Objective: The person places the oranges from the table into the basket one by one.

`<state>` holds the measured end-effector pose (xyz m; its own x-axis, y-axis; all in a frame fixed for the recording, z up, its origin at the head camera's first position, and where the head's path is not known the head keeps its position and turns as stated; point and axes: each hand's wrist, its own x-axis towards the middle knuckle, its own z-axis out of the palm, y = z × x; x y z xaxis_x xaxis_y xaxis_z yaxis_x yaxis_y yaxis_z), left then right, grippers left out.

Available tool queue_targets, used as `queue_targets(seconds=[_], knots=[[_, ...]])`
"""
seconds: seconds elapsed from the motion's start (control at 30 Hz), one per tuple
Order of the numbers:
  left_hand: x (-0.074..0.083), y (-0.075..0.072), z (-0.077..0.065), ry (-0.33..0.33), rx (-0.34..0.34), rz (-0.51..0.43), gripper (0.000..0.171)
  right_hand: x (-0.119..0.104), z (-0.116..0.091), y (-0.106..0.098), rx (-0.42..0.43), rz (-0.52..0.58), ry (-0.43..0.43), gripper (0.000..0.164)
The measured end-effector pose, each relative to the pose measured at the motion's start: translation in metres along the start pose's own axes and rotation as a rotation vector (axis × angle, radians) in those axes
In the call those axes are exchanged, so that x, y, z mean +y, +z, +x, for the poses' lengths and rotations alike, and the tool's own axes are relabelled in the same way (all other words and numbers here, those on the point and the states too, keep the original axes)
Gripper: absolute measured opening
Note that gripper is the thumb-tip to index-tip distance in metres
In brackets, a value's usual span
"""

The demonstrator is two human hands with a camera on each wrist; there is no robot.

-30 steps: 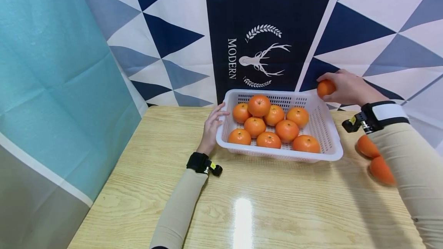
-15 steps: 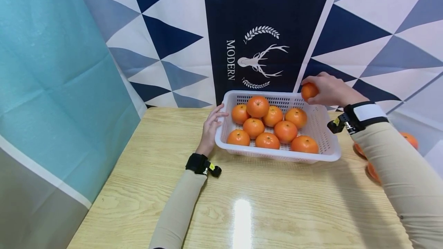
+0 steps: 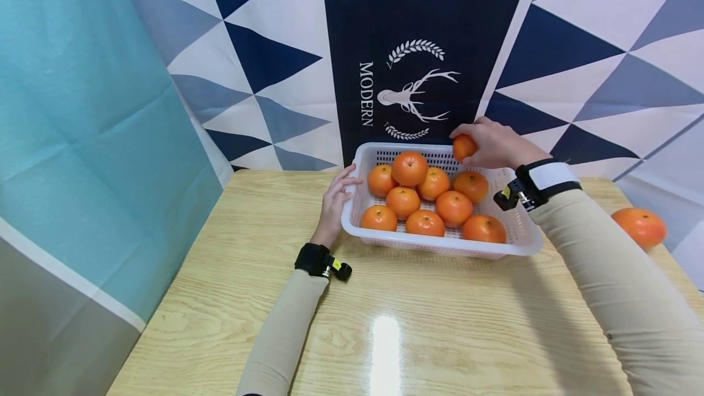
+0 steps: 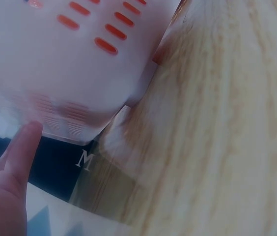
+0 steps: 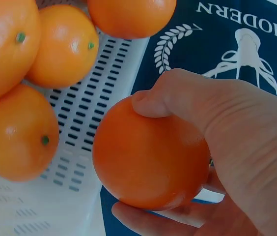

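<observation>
A white plastic basket (image 3: 440, 248) with slotted walls stands on the table, with several oranges (image 3: 403, 203) in it. Over its far rim, towards the right, my right hand (image 3: 499, 143) grips another orange (image 3: 464, 148). The right wrist view shows the thumb on top of that orange (image 5: 148, 157) and fingers beneath it. My left hand (image 3: 332, 205) rests at the basket's left end, its fingers touching the rim and wall. In the left wrist view, extended fingers (image 4: 23, 152) lie against the basket wall (image 4: 94, 88).
One more orange (image 3: 639, 227) lies on the table at the right, partly behind my right sleeve (image 3: 616, 286). A patterned cloth (image 3: 286, 66) hangs right behind the basket. The wooden table (image 3: 440, 322) runs out in front, and a teal cloth (image 3: 99, 127) borders its left side.
My right hand has moved left with its orange, from the basket's far right corner to above the far side. The left hand has stayed put. My right sleeve now covers other oranges on the table.
</observation>
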<state>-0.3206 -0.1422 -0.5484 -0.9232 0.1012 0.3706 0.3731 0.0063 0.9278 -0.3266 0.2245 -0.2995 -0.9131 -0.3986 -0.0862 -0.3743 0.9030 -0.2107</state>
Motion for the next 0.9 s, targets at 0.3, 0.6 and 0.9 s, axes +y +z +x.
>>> queue_targets(seconds=[0.3,0.6,0.9], knots=[[0.001,0.001,0.000,-0.006,-0.001,0.002,0.039,-0.006,0.003,0.004,-0.023,0.021,0.005,0.062],[0.000,0.000,0.000,-0.005,0.001,-0.014,0.035,-0.001,0.004,0.015,-0.053,0.058,0.016,0.060],[-0.013,-0.002,0.005,0.031,-0.001,-0.056,0.035,0.000,0.009,0.025,-0.063,0.068,0.010,0.059]])
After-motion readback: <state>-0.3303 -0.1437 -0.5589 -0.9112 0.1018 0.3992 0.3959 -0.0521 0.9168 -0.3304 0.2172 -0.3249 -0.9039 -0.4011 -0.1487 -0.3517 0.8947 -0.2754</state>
